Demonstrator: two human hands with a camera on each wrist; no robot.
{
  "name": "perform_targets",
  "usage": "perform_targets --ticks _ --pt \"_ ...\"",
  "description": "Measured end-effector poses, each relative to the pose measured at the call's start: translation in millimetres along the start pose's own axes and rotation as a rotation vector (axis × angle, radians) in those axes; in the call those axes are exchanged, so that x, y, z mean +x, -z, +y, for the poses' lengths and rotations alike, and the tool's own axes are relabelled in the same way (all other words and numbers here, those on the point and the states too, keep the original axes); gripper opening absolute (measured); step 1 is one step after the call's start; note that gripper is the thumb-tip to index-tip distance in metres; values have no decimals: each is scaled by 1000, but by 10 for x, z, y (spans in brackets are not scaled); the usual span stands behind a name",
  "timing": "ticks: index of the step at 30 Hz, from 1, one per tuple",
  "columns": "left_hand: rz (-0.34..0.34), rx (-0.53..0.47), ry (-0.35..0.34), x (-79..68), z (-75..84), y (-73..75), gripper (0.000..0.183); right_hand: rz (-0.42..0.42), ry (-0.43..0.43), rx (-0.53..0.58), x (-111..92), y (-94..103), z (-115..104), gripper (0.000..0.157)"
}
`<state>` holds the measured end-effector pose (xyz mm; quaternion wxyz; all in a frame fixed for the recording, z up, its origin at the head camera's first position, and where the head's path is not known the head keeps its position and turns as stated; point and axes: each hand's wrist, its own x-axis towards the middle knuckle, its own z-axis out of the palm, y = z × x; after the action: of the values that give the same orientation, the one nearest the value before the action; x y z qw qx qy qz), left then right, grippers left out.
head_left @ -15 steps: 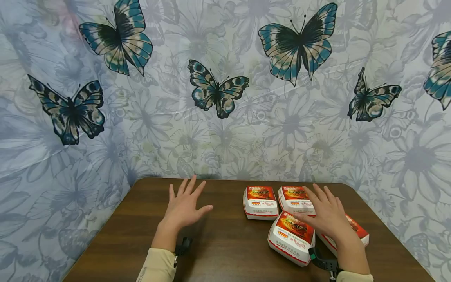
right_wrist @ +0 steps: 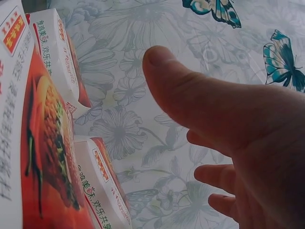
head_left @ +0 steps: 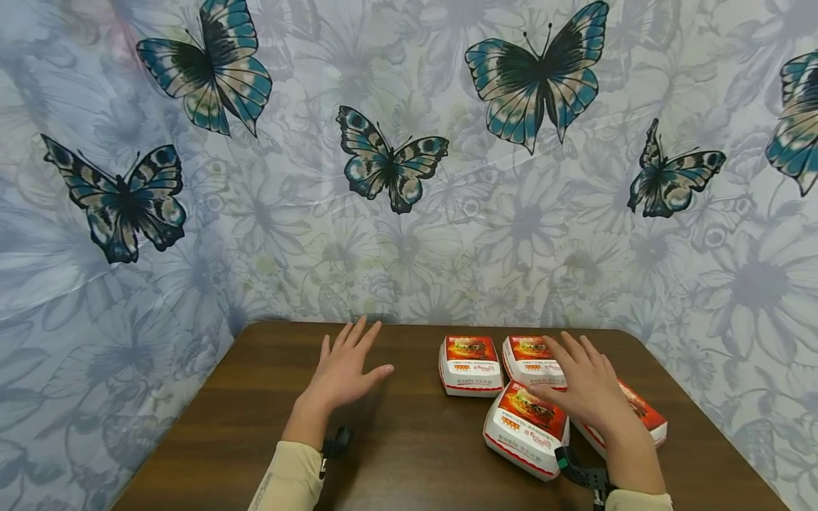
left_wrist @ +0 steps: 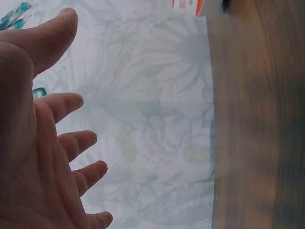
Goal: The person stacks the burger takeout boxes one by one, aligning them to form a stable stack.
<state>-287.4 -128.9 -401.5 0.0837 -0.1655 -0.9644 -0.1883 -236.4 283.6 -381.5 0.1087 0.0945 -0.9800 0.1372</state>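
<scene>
My left hand (head_left: pixel 341 376) hovers over the left part of the brown table (head_left: pixel 409 440), fingers spread and nothing in it. Its palm and separated fingers (left_wrist: pixel 78 143) show in the left wrist view. Over the right side, my right hand (head_left: pixel 588 390) is held with fingers extended above a cluster of red-and-white burger boxes. The front box (head_left: pixel 527 433) lies under its thumb side, angled on the table. Partly covered by the fingers is a back box (head_left: pixel 530 358); another box (head_left: pixel 642 411) is mostly hidden under the hand and wrist.
A further burger box (head_left: pixel 471 365) stands at the back, left of the others. Behind the table hangs a floral cloth (head_left: pixel 409 270) with blue-green butterflies. Each wrist wears a black strap, such as the right wrist strap (head_left: pixel 581 472).
My left hand has shifted slightly to the right, still spread. The right hand stays almost in place over the boxes, and the head view has moved a little.
</scene>
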Motion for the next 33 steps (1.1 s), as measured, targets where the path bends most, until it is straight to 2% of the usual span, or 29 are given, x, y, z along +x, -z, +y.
perform_targets --ticks 13,21,26,33 --pt "-36 -117 -91 293 197 -149 83 -16 33 17 3 -22 -29 93" --pt "-100 -494 -137 536 296 -318 77 -15 41 57 11 16 -19 88" --pt "-96 -572 -138 653 352 -443 77 -16 42 60 19 17 -3 89" --pt "-130 -654 -94 789 443 -610 78 -10 44 84 10 14 7 86"
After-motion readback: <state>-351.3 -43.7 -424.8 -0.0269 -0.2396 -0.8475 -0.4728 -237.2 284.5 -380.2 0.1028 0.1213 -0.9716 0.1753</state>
